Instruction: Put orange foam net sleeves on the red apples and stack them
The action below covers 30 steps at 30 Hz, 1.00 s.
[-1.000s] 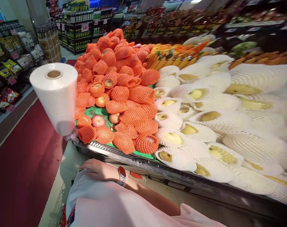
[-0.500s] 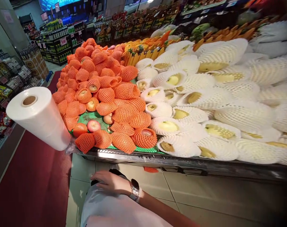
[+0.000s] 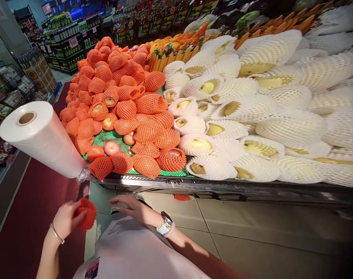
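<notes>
My left hand (image 3: 66, 221), with a bangle at the wrist, is closed on an orange foam fruit net (image 3: 86, 214) over the dark red floor strip, left of my body. Whether a fruit sits inside that net I cannot tell. My right hand (image 3: 132, 208), below a watch (image 3: 165, 223), is held in front of my white top with its fingers stretched out and nothing in them. Beyond both hands lies a heap of apples in orange foam nets (image 3: 126, 110). One bare pink apple (image 3: 111, 148) shows near the front, on green matting (image 3: 111, 136).
A roll of clear plastic bags (image 3: 42, 135) leans at the display's left corner. Pale fruit in white foam nets (image 3: 222, 112) fills the right side. The stand's metal edge (image 3: 222, 188) runs between me and the fruit. Shelves of bottles (image 3: 66, 46) stand at the back left.
My left hand has come into view at the lower left with the orange foam net. The right hand's fingers have lifted slightly from my top. The view has shifted a little.
</notes>
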Motion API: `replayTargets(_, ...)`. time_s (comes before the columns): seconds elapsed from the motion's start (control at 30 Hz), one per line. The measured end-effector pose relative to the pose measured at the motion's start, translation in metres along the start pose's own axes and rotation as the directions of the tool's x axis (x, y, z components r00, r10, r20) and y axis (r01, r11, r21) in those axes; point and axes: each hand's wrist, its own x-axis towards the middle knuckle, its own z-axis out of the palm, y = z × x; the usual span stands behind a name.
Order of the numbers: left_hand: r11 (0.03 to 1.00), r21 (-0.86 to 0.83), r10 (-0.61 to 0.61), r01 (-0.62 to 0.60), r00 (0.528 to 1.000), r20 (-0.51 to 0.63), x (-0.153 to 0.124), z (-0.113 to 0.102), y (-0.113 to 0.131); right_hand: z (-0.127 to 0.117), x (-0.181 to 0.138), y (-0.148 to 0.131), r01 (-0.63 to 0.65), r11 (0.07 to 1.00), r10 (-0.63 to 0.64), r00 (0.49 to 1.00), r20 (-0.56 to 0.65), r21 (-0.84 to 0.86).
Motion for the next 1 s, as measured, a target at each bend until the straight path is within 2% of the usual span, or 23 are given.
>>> replayTargets(0.07, 0.968, -0.219, 0.104, -0.123, 0.99, -0.095, 0.02, -0.004, 0.011, -0.007, 0.001, -0.01, 0.031, 0.992, -0.025, 0.999, -0.048, 0.123)
replayTargets(0.1, 0.922, -0.345, 0.107, -0.178, 0.971, -0.214, 0.035, -0.004, 0.019, -0.012, 0.002, -0.015, 0.079, 0.98, -0.062, 0.994, -0.093, 0.184)
replayTargets(0.13, 0.867, -0.444, 0.08, -0.228, 0.941, -0.328, 0.051, -0.001, 0.029, -0.017, 0.004, -0.02, 0.141, 0.962, -0.108, 0.983, -0.149, 0.235)
replayTargets(0.2, 0.73, -0.61, -0.02, -0.309, 0.882, -0.471, 0.082, 0.01, 0.049, -0.027, 0.008, -0.03, 0.256, 0.925, -0.183, 0.947, -0.264, 0.28)
replayTargets(0.27, 0.605, -0.713, -0.077, -0.354, 0.866, -0.495, 0.107, 0.024, 0.068, -0.037, 0.012, -0.039, 0.288, 0.93, -0.198, 0.916, -0.35, 0.228)
replayTargets(0.33, 0.551, -0.745, -0.056, -0.377, 0.874, -0.483, 0.12, 0.034, 0.083, -0.043, 0.018, -0.044, 0.251, 0.959, -0.167, 0.874, -0.456, 0.131)
replayTargets(0.4, 0.603, -0.695, 0.026, -0.392, 0.88, -0.474, 0.124, 0.039, 0.091, -0.048, 0.023, -0.046, 0.244, 0.967, -0.153, 0.795, -0.587, 0.078)
replayTargets(0.47, 0.726, -0.546, 0.1, -0.417, 0.85, -0.516, 0.123, 0.04, 0.093, -0.049, 0.028, -0.044, 0.286, 0.956, -0.161, 0.705, -0.69, 0.07)
replayTargets(0.53, 0.838, -0.337, 0.143, -0.428, 0.77, -0.622, 0.12, 0.04, 0.091, -0.048, 0.03, -0.041, 0.313, 0.948, -0.166, 0.647, -0.744, 0.06)
replayTargets(0.57, 0.873, -0.244, 0.158, -0.422, 0.718, -0.678, 0.119, 0.041, 0.089, -0.046, 0.031, -0.04, 0.31, 0.949, -0.168, 0.636, -0.753, 0.051)
replayTargets(0.63, 0.898, -0.137, 0.181, -0.418, 0.634, -0.752, 0.117, 0.043, 0.085, -0.04, 0.031, -0.041, 0.309, 0.95, -0.172, 0.645, -0.744, 0.049)
replayTargets(0.7, 0.883, -0.153, 0.17, -0.444, 0.605, -0.777, 0.113, 0.048, 0.08, -0.033, 0.031, -0.044, 0.321, 0.943, -0.166, 0.686, -0.708, 0.091)
replayTargets(0.77, 0.838, -0.29, 0.068, -0.462, 0.617, -0.784, 0.109, 0.053, 0.075, -0.025, 0.033, -0.046, 0.315, 0.937, -0.144, 0.744, -0.652, 0.151)
replayTargets(0.87, 0.706, -0.57, -0.21, -0.42, 0.645, -0.735, 0.102, 0.06, 0.067, -0.017, 0.037, -0.047, 0.258, 0.947, -0.105, 0.814, -0.572, 0.194)
replayTargets(0.93, 0.58, -0.707, -0.332, -0.404, 0.676, -0.658, 0.098, 0.065, 0.061, -0.016, 0.04, -0.046, 0.214, 0.969, -0.106, 0.815, -0.569, 0.126)
replayTargets(1.0, 0.458, -0.794, -0.36, -0.4, 0.733, -0.577, 0.095, 0.071, 0.057, -0.018, 0.041, -0.044, 0.172, 0.985, -0.157, 0.806, -0.571, -0.027)
